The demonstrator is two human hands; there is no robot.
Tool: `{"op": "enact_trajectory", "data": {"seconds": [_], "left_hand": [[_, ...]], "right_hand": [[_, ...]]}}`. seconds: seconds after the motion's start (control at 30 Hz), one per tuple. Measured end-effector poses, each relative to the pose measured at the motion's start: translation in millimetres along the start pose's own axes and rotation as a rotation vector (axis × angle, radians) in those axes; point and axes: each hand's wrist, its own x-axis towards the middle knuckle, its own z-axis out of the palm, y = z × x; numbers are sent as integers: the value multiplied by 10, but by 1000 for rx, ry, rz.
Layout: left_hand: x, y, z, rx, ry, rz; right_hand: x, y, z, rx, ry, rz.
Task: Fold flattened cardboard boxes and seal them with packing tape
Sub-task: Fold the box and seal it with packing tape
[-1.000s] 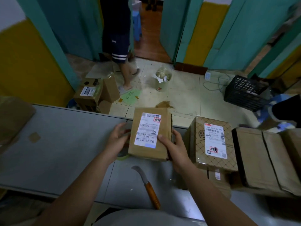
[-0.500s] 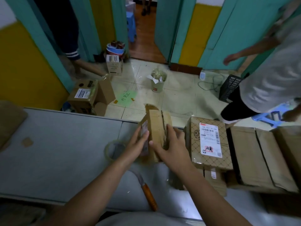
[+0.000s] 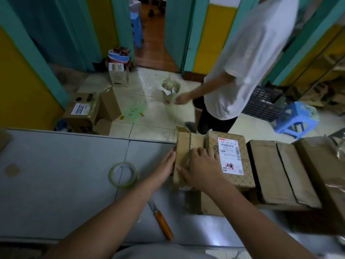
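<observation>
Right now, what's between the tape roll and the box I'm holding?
Your left hand, flat against the box; otherwise bare table to the tape roll, in the head view.

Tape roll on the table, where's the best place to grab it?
Pinch the ring's near wall: thumb outside, fingers down through the hole. The tape roll lies flat on the table, hole facing up, so come from above. The left hand, flat against the box, is closest.
</observation>
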Motion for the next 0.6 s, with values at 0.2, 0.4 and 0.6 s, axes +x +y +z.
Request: {"op": "enact_trajectory", "data": {"seconds": [0.2,0.4,0.6], "left_hand": [[-28,-330,34,27,-7,3],[-80,-447,56,36,1,9],[-123,-415,25,86,7,8]], "right_hand": [[-122,115,83,-46,-83,-82],[-233,175,104,-56,-115,-129],[-228,109,174,-126,-113,-124]]}}
